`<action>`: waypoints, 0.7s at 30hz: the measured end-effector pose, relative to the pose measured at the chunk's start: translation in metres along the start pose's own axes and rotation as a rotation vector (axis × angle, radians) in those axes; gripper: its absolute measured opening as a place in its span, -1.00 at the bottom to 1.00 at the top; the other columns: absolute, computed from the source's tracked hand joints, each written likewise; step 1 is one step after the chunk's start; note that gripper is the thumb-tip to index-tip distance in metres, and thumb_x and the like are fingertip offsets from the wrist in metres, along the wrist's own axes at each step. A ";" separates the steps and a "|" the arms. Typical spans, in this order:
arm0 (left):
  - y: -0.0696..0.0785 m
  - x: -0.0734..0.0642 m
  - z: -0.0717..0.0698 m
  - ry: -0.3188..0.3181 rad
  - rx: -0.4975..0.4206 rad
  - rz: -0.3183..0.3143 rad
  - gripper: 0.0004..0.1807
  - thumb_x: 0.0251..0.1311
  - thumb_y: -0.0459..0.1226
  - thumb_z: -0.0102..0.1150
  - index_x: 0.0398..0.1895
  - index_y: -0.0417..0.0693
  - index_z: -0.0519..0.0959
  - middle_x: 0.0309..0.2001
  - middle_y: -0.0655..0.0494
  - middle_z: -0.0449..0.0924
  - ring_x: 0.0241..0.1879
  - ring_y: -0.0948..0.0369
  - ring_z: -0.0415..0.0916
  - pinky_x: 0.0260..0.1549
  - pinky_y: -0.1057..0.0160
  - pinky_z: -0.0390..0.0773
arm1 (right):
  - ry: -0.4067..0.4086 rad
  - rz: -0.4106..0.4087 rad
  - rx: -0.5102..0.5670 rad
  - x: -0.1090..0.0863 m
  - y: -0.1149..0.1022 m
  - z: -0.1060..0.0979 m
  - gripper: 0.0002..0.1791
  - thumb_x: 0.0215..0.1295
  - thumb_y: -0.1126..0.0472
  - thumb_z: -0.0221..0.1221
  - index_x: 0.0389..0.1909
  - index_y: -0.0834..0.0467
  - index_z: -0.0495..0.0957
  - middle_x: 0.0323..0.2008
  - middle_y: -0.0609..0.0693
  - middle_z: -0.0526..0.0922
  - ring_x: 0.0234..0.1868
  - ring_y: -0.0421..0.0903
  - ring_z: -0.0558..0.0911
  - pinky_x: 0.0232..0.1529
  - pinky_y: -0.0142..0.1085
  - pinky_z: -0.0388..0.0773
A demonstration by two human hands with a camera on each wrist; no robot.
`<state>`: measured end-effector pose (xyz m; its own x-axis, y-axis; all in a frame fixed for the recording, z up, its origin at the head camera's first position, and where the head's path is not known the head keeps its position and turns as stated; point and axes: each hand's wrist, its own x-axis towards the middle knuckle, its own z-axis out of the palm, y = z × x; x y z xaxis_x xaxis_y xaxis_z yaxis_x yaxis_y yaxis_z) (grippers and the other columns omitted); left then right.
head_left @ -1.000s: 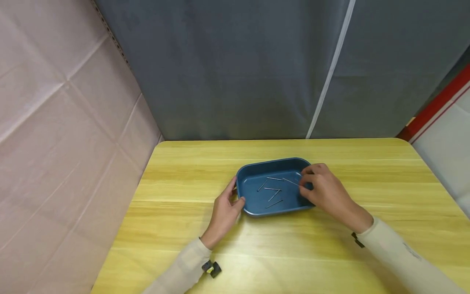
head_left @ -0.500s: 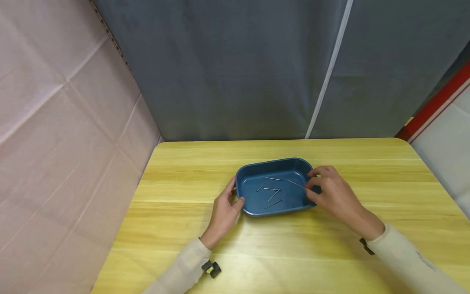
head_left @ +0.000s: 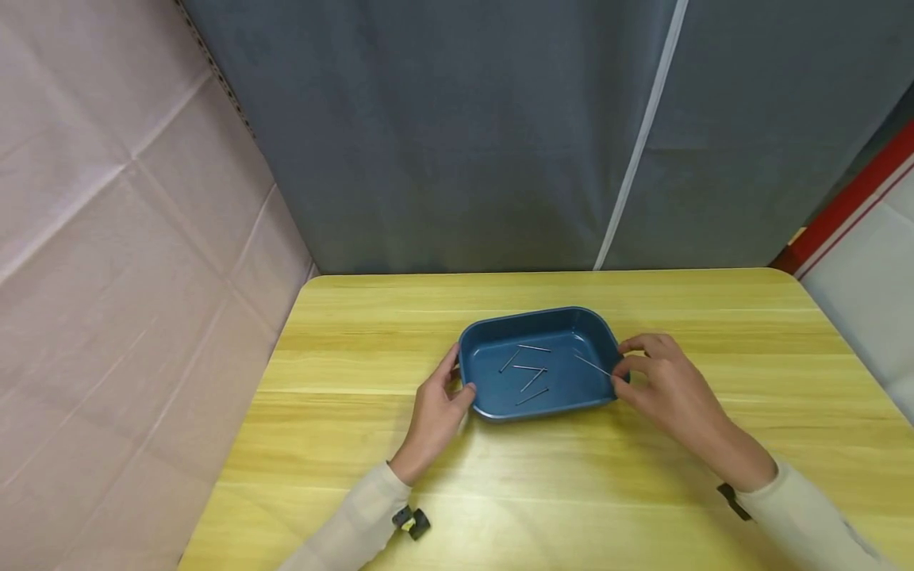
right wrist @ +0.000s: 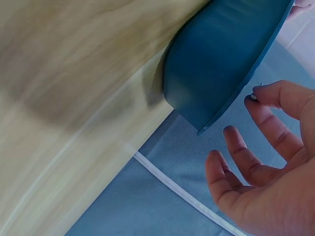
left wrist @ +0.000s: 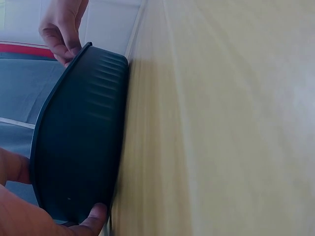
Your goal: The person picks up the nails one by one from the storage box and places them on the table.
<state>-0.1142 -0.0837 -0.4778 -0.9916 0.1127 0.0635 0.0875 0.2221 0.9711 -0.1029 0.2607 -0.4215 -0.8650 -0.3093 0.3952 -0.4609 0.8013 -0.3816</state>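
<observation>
A blue rectangular tray with rounded corners (head_left: 574,388) rests on a table with a yellow wood-grain top (head_left: 543,484), roughly midway between its side edges and near its far edge. The tray sits slightly skewed, its right end set a little closer to that far edge than its left.

The left hand (head_left: 437,408) grips the tray's left end, thumb at the near left corner and fingers spread along the outer end wall.

The right hand (head_left: 664,388) is at the tray's right end, thumb and index fingertip closed together on a slim silver metal nail (head_left: 593,365). The nail's shaft slants over the right part of the tray, its free tip toward the far left corner. The other fingers are loosely bent and spread apart; whether any touches the rim is unclear.

Five more slim silver nails (head_left: 534,347) lie in the tray, in its middle and left part. One lies toward the far wall, one slants nearest the left end, two meet at their right ends in a narrow V, and one lies closest to the near wall.

Beyond the far edge hangs a dark grey-blue curtain (head_left: 443,143) with a white vertical strip (head_left: 643,135).
</observation>
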 end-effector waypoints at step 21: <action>0.000 0.001 0.000 0.004 0.005 -0.001 -0.16 0.45 -0.46 0.20 0.76 -0.15 0.19 0.58 -0.22 0.41 0.47 -0.14 0.51 0.21 0.26 0.72 | 0.067 -0.004 0.000 -0.028 -0.009 0.000 -0.73 -0.01 0.44 0.60 -0.46 0.00 0.82 -0.09 0.05 0.75 0.06 0.09 0.58 -0.19 -0.09 0.62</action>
<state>-0.1150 -0.0833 -0.4774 -0.9921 0.1085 0.0634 0.0868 0.2270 0.9700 -0.0749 0.2622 -0.4288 -0.8478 -0.2773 0.4520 -0.4642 0.8001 -0.3799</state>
